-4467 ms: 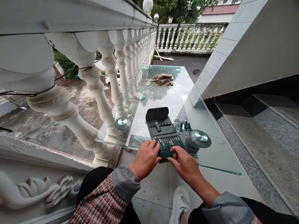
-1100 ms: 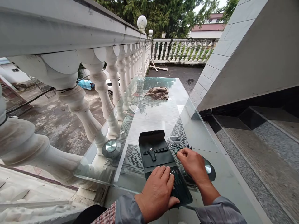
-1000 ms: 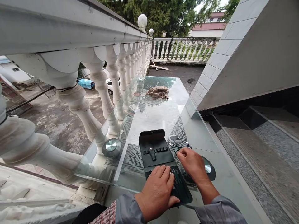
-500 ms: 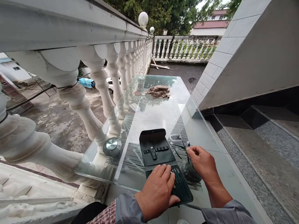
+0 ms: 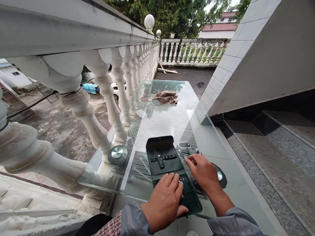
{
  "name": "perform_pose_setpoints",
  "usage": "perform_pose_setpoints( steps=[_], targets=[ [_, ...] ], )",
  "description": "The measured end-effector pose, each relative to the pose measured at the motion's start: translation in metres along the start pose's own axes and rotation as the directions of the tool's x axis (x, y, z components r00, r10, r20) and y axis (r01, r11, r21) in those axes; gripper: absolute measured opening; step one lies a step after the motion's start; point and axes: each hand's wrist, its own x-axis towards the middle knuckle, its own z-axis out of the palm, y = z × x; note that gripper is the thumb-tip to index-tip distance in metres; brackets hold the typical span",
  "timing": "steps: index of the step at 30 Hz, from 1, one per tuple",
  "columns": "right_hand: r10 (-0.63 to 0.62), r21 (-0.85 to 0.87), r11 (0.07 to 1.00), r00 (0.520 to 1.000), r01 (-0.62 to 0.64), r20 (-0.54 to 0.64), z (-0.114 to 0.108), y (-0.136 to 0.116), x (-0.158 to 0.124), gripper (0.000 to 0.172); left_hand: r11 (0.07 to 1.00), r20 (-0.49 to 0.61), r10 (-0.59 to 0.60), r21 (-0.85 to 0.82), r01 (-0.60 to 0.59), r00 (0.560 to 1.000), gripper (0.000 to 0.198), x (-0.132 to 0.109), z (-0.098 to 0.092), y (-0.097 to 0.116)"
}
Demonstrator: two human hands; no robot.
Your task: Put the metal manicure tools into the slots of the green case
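A dark manicure case (image 5: 166,168) lies unfolded on the glass table, its upper flap showing elastic loops and a snap. Slim metal tools (image 5: 187,186) sit in slots in its lower half. My left hand (image 5: 163,198) rests with fingers stretched out over this lower half. Just right of the case, my right hand (image 5: 203,172) is closed in a pinch around a thin dark tool (image 5: 187,150), largely hidden by the fingers. Beside those fingers, another small tool (image 5: 180,153) lies partly covered on the glass. A nail clipper (image 5: 197,151) shows just beyond the knuckles.
The glass table (image 5: 214,141) has round metal-capped supports (image 5: 118,154). A crumpled brown cloth (image 5: 166,97) and a small white card (image 5: 141,113) lie farther back. A white balustrade (image 5: 83,105) runs along the left; stone steps (image 5: 268,157) rise at right.
My right hand has moved left and slightly down with the thin tool, closer to the case, and covers part of the loose tool there. My left hand stays on the case.
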Motion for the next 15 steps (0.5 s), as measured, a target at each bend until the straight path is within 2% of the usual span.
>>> perform_pose_setpoints(
  steps=[4,8,12,15],
  targets=[
    [0.009,-0.218,0.976,0.994,0.016,0.112,0.005,-0.011,-0.004,0.018,1.0,0.008,-0.004,-0.002,0.004,1.0,0.066,0.0,-0.002,0.0],
    [0.028,-0.279,0.96,0.991,0.009,0.127,0.006,-0.014,-0.003,0.022,1.0,0.011,-0.002,0.003,0.002,1.0,0.067,0.0,0.0,-0.001],
    [0.057,-0.237,0.971,0.994,-0.032,0.097,0.005,-0.013,-0.001,0.025,1.0,0.005,0.003,0.013,-0.003,1.0,0.067,-0.001,0.003,-0.002],
    [0.107,-0.061,0.993,0.993,-0.105,0.041,0.003,-0.01,0.001,0.026,1.0,0.005,0.006,0.017,-0.006,1.0,0.066,-0.001,0.003,-0.002]
  ],
)
